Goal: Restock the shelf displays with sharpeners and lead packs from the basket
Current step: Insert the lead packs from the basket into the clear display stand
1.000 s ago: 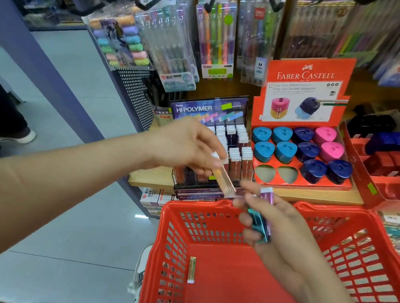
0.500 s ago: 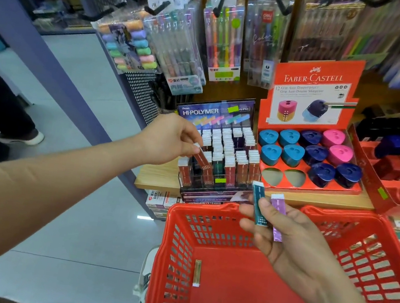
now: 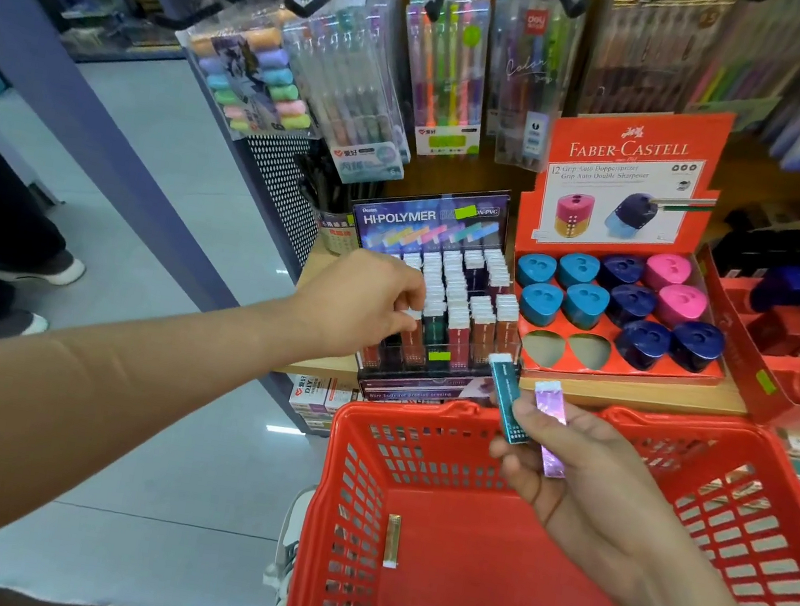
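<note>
At the shelf's Hi-Polymer display, one lead pack is in the front row and two are held over the red basket.
Left grip pinches the white cap of a brown lead pack standing in the display's front row. Right grip holds a teal pack and a purple pack upright, side by side. Loose packs lie on the basket floor.
</note>
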`<state>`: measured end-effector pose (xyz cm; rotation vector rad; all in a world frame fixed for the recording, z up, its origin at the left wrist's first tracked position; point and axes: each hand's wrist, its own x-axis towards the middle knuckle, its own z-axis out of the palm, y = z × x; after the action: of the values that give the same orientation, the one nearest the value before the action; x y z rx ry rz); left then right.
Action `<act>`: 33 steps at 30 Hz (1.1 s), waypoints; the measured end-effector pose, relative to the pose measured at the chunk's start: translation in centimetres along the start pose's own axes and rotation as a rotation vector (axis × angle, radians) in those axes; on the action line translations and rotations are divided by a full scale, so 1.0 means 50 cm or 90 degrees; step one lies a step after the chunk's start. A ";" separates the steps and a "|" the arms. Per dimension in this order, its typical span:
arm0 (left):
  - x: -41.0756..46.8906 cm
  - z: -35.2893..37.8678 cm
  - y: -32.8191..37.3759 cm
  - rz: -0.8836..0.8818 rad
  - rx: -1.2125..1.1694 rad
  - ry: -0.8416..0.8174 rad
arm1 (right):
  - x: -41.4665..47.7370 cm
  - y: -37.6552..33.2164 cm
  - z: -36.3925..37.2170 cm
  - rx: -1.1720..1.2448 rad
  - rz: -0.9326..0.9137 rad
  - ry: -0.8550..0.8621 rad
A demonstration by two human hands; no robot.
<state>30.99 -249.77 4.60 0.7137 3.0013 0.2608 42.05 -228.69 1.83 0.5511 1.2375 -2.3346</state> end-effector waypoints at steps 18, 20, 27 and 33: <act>-0.013 -0.044 0.110 -0.145 -0.589 -0.252 | -0.002 0.004 0.011 -0.058 -0.090 0.011; -0.016 -0.041 0.112 -0.153 -0.604 -0.238 | -0.002 0.005 0.015 -0.067 -0.094 0.018; 0.024 -0.073 0.046 -0.219 -0.582 -0.010 | 0.006 -0.011 -0.007 0.058 -0.034 0.005; 0.051 -0.079 0.008 -0.262 -0.491 0.082 | 0.007 -0.025 -0.025 0.027 -0.054 -0.005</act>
<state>28.59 -248.87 8.57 0.0060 2.6955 1.3514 41.24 -227.08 1.84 0.5134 1.2330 -2.4352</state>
